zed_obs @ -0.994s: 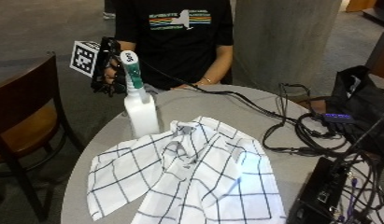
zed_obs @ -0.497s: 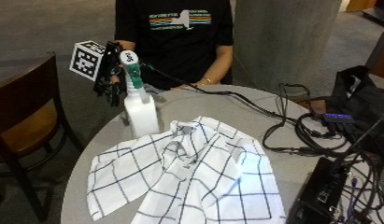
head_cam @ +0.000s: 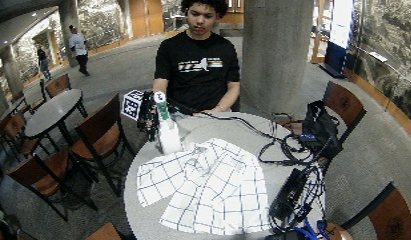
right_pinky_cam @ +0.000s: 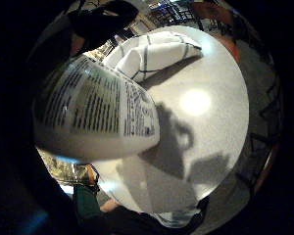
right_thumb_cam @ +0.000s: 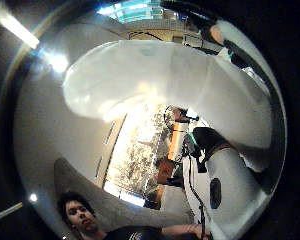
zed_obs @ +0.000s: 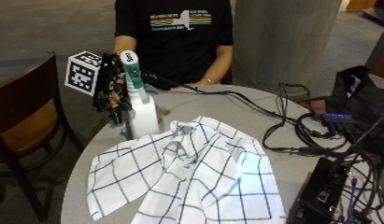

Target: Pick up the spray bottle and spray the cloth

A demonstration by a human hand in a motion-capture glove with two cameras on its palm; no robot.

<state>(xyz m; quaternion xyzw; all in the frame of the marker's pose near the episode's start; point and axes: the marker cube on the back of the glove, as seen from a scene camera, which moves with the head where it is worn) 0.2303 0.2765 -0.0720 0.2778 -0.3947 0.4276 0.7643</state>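
Standing upright near the edge of the round grey bench (zed_obs: 197, 102), the white spray bottle (zed_obs: 142, 114) with its green-and-white spray head sits just beside a corner of the checked cloth (zed_obs: 191, 182). The gloved right hand (zed_obs: 114, 93) is at the bottle's neck, on the side away from the cloth, with its grip curled round the neck below the spray head; whether the bottle's base touches the bench or is just off it cannot be told. The cloth lies spread and rumpled across the middle of the bench, white with dark lines, one fold raised near its centre. In the little-finger palm view the bottle's printed label (right_pinky_cam: 95, 110) fills much of the picture, with the cloth (right_pinky_cam: 157, 51) beyond it on the bench and the bottle's shadow on the grey top. The person's bare hand (zed_obs: 195, 85) rests on the far edge of the bench. Black cables (zed_obs: 285, 121) run across the bench toward a black box (zed_obs: 322, 196) and a black bag (zed_obs: 359, 93). A wooden chair (zed_obs: 24, 126) stands beside the bench.
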